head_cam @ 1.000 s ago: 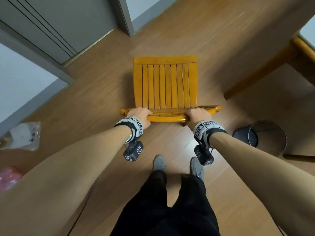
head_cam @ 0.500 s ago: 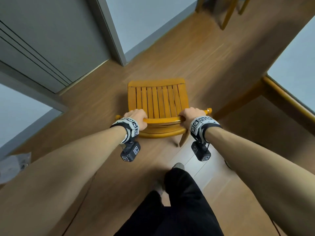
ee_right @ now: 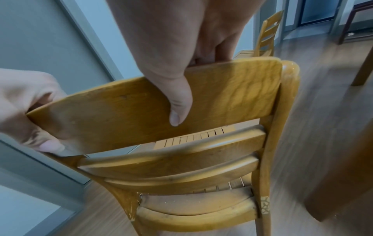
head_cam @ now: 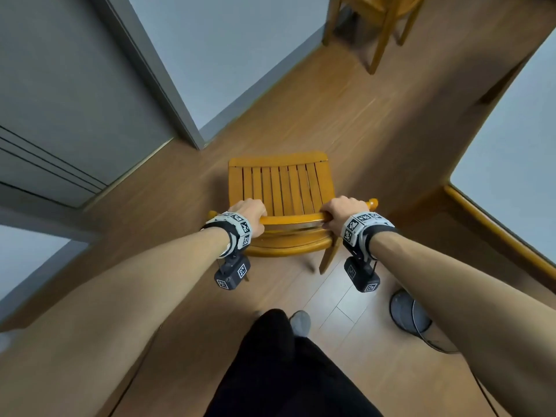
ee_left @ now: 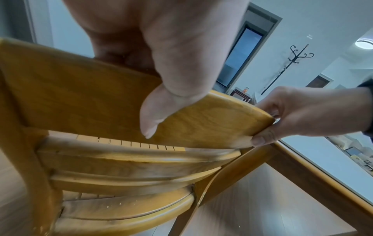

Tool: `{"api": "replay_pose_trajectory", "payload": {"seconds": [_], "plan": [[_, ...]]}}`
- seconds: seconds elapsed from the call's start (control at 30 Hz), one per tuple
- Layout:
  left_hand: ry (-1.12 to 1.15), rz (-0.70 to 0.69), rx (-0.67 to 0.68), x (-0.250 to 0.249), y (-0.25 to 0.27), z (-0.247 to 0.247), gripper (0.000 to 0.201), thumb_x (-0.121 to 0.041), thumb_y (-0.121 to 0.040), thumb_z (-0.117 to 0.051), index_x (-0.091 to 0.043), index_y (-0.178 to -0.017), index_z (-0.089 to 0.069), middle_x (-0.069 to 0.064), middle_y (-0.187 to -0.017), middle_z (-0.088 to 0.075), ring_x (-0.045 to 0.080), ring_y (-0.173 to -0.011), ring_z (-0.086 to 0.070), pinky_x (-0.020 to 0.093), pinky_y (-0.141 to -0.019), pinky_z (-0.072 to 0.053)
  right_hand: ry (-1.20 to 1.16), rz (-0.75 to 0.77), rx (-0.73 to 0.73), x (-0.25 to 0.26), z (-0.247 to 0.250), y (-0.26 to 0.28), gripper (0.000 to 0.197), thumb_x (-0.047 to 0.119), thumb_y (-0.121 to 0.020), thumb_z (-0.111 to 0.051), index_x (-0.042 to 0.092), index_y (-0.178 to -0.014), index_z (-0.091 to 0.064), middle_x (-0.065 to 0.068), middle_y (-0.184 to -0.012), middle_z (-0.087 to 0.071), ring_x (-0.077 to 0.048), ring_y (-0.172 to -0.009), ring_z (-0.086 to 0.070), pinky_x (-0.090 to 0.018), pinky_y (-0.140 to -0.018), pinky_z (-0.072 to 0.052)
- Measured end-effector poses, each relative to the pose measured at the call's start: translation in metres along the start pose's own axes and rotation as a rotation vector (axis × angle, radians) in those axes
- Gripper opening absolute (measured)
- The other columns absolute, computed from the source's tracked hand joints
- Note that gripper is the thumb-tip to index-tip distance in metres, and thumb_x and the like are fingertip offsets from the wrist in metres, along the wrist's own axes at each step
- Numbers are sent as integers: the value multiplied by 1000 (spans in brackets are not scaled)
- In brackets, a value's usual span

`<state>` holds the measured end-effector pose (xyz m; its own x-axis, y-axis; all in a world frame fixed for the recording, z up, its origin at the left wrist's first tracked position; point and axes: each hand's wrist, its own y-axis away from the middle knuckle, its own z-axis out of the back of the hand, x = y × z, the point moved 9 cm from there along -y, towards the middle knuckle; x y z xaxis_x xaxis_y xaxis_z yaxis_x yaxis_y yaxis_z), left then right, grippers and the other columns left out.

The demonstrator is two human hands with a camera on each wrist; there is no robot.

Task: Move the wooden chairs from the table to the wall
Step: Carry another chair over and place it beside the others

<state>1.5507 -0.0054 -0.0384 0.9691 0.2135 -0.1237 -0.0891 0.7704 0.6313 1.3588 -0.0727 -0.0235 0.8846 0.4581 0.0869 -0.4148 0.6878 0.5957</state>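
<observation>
A yellow wooden chair (head_cam: 281,188) with a slatted seat stands in front of me, its back toward me. My left hand (head_cam: 248,213) grips the left end of its top back rail (ee_left: 90,99), thumb on the near face. My right hand (head_cam: 341,212) grips the right end of the same rail (ee_right: 232,92), fingers curled over the top. A second wooden chair (head_cam: 379,22) stands by the grey wall (head_cam: 228,49) ahead. The table's edge (head_cam: 493,230) runs along my right.
A grey door and frame (head_cam: 75,94) line the left side. A dark wire bin (head_cam: 412,317) sits on the wood floor near my right forearm. My legs and a foot (head_cam: 299,322) are just behind the chair. Open floor lies ahead between wall and table.
I have walked forward with the chair held by its back rail, passing the door frame. The second chair by the wall has come into sight, and the bin has dropped behind my right arm.
</observation>
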Motion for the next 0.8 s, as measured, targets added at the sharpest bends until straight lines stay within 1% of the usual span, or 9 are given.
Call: {"api": "replay_pose_trajectory", "payload": {"seconds": [0.1, 0.17, 0.23, 0.3, 0.37, 0.5, 0.67, 0.73, 0.8], "plan": [[-12, -22, 3, -13, -36, 29, 19, -11, -88, -62, -19, -100, -74, 0, -87, -67, 24, -79, -65, 38, -70, -59, -25, -43, -19, -25, 24, -25, 12, 33, -92, -68, 30, -103, -69, 0, -100, -66, -24, -86, -58, -34, -72, -44], [-13, -34, -12, -21, -62, 53, 20, -12, -88, -63, -20, -103, -74, 0, -88, -66, 25, -80, -65, 39, -72, -59, -44, -77, -34, -41, 43, -44, 6, 33, -90, -68, 32, -96, -66, 1, -98, -66, -24, -85, -58, -34, -72, -44], [-22, -50, -42, -27, -91, 81, 19, -12, -89, -64, -19, -104, -74, 1, -89, -67, 25, -81, -65, 38, -72, -59, -53, -104, -46, -55, 68, -66, 4, 34, -90, -68, 33, -91, -64, 1, -95, -66, -25, -87, -61, -34, -72, -45], [-26, -73, -81, -32, -120, 112, 18, -13, -90, -65, -18, -104, -73, 2, -91, -68, 25, -82, -66, 36, -70, -58, -62, -123, -70, -69, 96, -89, 3, 35, -89, -68, 33, -91, -66, 2, -93, -65, -26, -87, -62, -34, -72, -46], [-24, -100, -117, -36, -148, 142, 18, -13, -90, -66, -17, -105, -74, 3, -93, -69, 26, -83, -66, 37, -72, -58, -60, -134, -79, -80, 123, -114, 3, 35, -90, -69, 33, -90, -66, 2, -91, -64, -25, -84, -61, -34, -71, -45], [-34, -146, -141, -43, -197, 188, 17, -15, -91, -67, -16, -107, -74, 4, -95, -70, 26, -85, -66, 37, -74, -58, -64, -162, -79, -99, 159, -155, 2, 34, -91, -69, 33, -93, -68, 1, -91, -65, -24, -83, -60, -33, -70, -44], [-77, -175, -99, -55, -244, 214, 12, -14, -92, -65, -18, -99, -74, 3, -89, -69, 24, -79, -66, 37, -73, -59, -86, -181, -54, -123, 176, -192, 3, 33, -92, -68, 32, -90, -66, 3, -90, -65, -22, -85, -62, -32, -69, -44], [-97, -183, -86, -63, -261, 224, 10, -13, -92, -64, -18, -93, -72, 3, -86, -67, 23, -76, -64, 35, -71, -58, -98, -189, -44, -134, 183, -206, 1, 33, -92, -68, 32, -93, -68, 3, -91, -65, -22, -85, -61, -33, -69, -44], [-95, -183, -84, -72, -279, 235, 10, -13, -92, -63, -18, -91, -72, 3, -83, -66, 23, -75, -64, 34, -69, -56, -99, -199, -51, -147, 192, -221, 7, 32, -92, -67, 32, -98, -70, 2, -93, -65, -23, -83, -58, -33, -70, -43]]}}
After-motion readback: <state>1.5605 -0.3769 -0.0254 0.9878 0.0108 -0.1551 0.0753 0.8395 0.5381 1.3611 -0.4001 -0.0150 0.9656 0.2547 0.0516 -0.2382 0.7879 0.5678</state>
